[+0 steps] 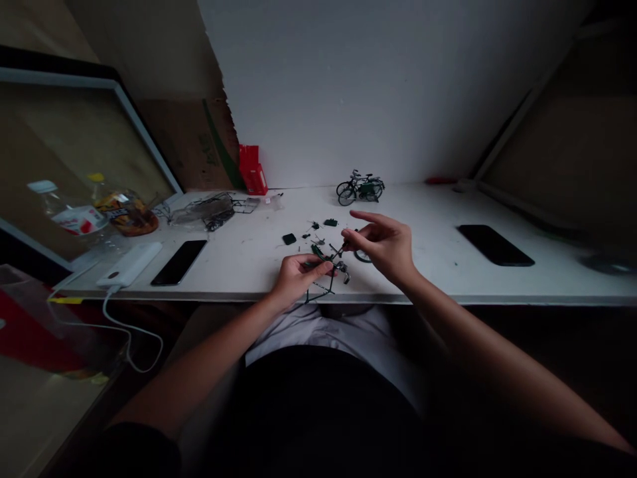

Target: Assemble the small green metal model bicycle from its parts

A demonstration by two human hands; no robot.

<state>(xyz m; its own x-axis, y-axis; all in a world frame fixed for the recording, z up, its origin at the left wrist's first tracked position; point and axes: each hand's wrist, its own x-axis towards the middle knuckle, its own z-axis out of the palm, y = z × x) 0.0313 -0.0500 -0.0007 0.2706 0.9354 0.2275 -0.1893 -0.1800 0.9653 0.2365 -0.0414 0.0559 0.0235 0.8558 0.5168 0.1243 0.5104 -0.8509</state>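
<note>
My left hand [301, 277] is closed on a dark green model bicycle frame [326, 290] at the desk's front edge. Thin bars of the frame hang below the fingers, and a small silver and black part [343, 269] sticks out to the right. Between the thumb and fingers of my right hand [385, 245] is a thin dark rod like a small screwdriver [340, 251], its tip down at the frame. The right index finger points out to the left. A small spoked wheel [362, 256] lies partly hidden behind that hand.
Small loose parts, among them a green square piece [289, 239], lie beyond my hands. Model bicycles [361, 188] stand near the wall. A red box [253, 171], bagged black parts [219, 211], bottles [79, 219], a white power bank [130, 264] and two phones [179, 263] [495, 245] surround the area.
</note>
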